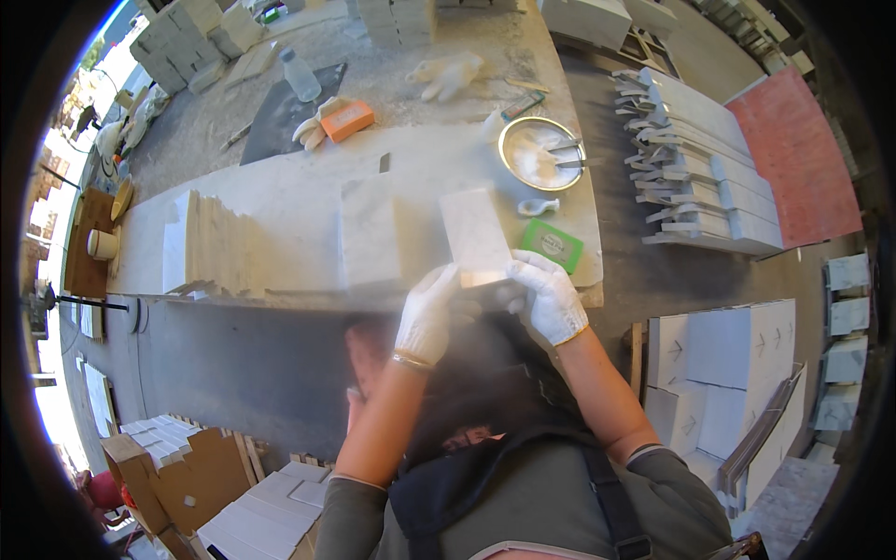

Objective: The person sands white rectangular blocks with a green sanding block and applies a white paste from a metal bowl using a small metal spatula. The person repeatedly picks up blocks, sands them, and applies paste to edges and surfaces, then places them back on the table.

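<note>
My left hand and my right hand, both in white knit gloves, grip a pale rectangular stone tile by its near end. The tile is held at the front edge of the worktable, its surface bright white. Just right of it, next to my right hand, lies a green rectangular pad. A small white scoop-like piece rests behind the pad. Farther back stands a metal bowl of white powder or paste with two tools in it. Left of my hands another pale tile lies on the table.
A row of upright tiles stands at the table's left. Behind are an orange block, a plastic bottle and loose gloves. White cartons stack at right; an open cardboard box sits lower left.
</note>
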A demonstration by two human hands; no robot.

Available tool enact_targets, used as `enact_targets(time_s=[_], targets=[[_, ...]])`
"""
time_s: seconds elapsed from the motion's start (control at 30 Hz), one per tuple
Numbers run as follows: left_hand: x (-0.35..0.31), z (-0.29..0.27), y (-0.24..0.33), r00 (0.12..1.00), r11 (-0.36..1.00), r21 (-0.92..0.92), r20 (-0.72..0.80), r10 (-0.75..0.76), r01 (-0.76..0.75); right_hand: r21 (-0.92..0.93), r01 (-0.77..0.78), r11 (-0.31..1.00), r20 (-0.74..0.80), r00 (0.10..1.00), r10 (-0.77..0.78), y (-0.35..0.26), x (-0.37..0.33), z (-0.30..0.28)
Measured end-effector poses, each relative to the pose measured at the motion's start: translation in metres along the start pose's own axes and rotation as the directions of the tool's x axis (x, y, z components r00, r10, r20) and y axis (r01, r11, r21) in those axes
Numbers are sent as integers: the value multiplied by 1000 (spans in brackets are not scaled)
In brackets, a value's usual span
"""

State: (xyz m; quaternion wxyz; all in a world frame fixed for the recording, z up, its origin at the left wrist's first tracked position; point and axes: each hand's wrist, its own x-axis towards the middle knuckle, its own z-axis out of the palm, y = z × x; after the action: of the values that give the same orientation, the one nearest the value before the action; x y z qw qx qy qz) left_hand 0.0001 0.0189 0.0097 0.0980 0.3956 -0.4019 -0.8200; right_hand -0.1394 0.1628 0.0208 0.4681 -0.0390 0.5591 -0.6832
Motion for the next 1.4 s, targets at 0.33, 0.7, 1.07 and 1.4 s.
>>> enact_targets(time_s=[0.33,0.7,1.07,1.4], targets=[[1,-25,-44,948,973,-97,221,228,-211,-226,-2,974,64,998,17,4,-61,-13],[-26,-22,-35,866,872,184,320,383,-454,-298,-48,953,94,992,79,2,-69,-26],[-41,-35,-48,919,991,77,388,69,-107,-307,99,947,74,994,-80,-8,-57,-24],[-52,-52,-3,956,957,205,252,152,-206,-224,145,964,-47,986,-159,-8,-41,-23]])
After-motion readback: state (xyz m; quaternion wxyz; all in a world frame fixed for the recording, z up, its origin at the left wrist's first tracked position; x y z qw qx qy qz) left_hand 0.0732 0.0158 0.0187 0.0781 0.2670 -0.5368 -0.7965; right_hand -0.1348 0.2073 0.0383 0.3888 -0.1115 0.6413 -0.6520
